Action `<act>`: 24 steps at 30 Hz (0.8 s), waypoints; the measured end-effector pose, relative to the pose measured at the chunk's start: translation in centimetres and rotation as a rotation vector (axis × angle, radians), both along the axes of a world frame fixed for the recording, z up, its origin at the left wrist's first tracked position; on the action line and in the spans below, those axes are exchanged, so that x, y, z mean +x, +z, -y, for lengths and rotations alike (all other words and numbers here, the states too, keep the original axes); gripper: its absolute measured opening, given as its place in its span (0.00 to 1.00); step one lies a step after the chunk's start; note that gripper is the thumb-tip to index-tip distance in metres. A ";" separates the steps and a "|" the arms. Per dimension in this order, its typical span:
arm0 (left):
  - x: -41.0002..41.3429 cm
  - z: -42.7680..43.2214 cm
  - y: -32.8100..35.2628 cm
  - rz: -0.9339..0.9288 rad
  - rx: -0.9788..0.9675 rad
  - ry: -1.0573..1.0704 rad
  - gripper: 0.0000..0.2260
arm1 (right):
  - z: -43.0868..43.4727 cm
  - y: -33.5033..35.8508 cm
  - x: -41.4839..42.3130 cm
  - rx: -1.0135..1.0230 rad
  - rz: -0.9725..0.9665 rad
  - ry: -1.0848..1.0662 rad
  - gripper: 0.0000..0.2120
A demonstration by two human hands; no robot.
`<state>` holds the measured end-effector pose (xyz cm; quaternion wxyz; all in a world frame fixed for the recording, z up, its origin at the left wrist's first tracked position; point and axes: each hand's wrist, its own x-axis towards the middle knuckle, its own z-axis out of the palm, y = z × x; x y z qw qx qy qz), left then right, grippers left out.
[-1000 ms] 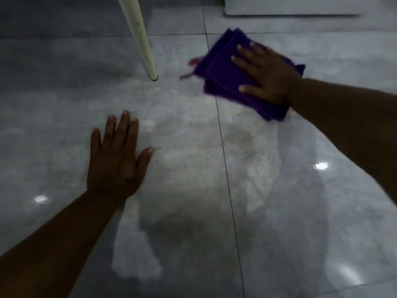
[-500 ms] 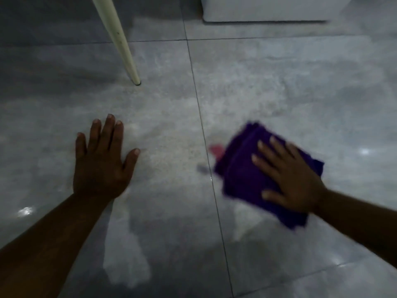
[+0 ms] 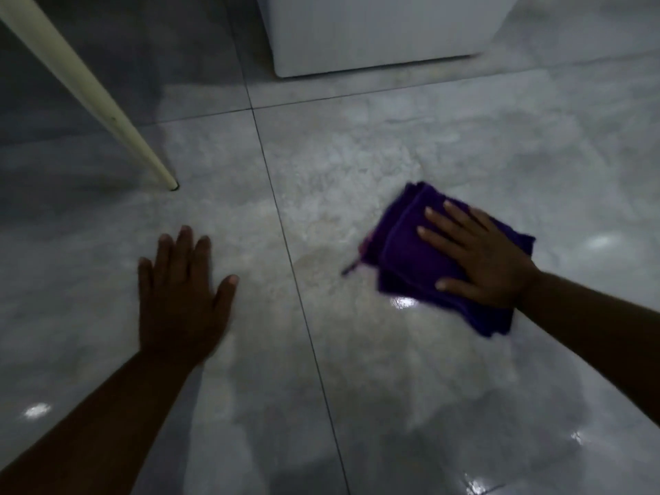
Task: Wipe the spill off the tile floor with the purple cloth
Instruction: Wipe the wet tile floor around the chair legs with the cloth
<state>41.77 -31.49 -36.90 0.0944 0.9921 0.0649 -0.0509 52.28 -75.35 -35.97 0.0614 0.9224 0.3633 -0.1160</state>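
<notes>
Head view, left to right: a cream furniture leg (image 3: 107, 112) meets the tile floor (image 3: 357, 405); the left hand (image 3: 180, 298) lies flat and empty, fingers spread, bracing. A faint damp patch (image 3: 321, 259) sits just right of the grout line. The right hand (image 3: 478, 259) presses open-palmed on the folded purple cloth (image 3: 410, 259). Wiping seems underway; the next pass should likely sweep left over that patch.

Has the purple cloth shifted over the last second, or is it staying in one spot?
Yes. The purple cloth, under the right hand, swept from beside the white leg back toward the person, right of the grout line.
</notes>
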 end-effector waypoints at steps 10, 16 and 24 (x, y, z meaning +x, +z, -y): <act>0.6 0.6 -1.1 0.007 0.042 0.029 0.33 | -12.5 -0.9 20.3 0.117 0.035 -0.720 0.40; 0.5 0.3 -1.4 -0.006 0.039 0.042 0.33 | -22.2 -1.5 20.4 0.185 0.031 -1.030 0.43; 0.8 0.0 -1.1 -0.032 0.016 0.051 0.32 | -28.6 -1.7 10.5 0.118 -0.014 -0.089 0.39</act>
